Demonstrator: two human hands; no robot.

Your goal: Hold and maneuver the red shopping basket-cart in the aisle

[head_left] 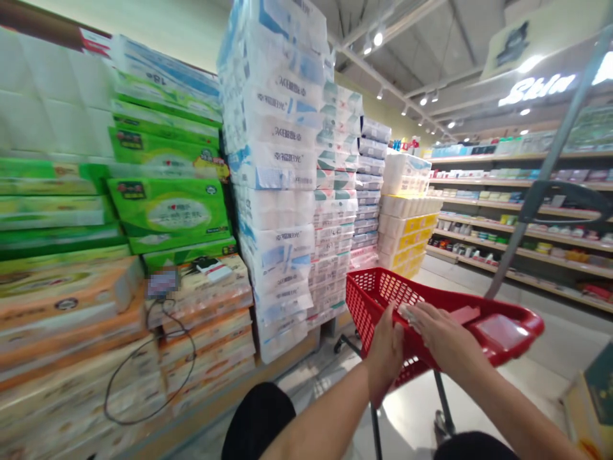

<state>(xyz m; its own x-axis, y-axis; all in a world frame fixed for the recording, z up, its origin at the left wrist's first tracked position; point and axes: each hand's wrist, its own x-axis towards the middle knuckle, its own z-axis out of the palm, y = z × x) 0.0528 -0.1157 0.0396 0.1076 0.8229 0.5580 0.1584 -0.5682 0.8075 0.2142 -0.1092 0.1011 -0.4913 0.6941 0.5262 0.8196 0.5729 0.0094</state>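
Note:
A red plastic shopping cart basket (366,306) with holes in its walls sits on a dark wheeled frame in front of me. My left hand (387,342) is closed on the near side of its rim, thumb upward. Just right of it, my right hand (445,335) rests over the same rim, palm down, with its fingers together. Under those fingertips shows a small crumpled whitish wipe or cloth (409,314), pressed against the red plastic. The rest of that piece is hidden by the hand.
A tall stack of white tissue packs (282,211) rises left of the cart. Green packs (172,214) and orange ones (71,300) are piled further left, with a looped black cable (108,383). Shelves (507,211) of small goods line the right; a grey pole (541,172) slants up.

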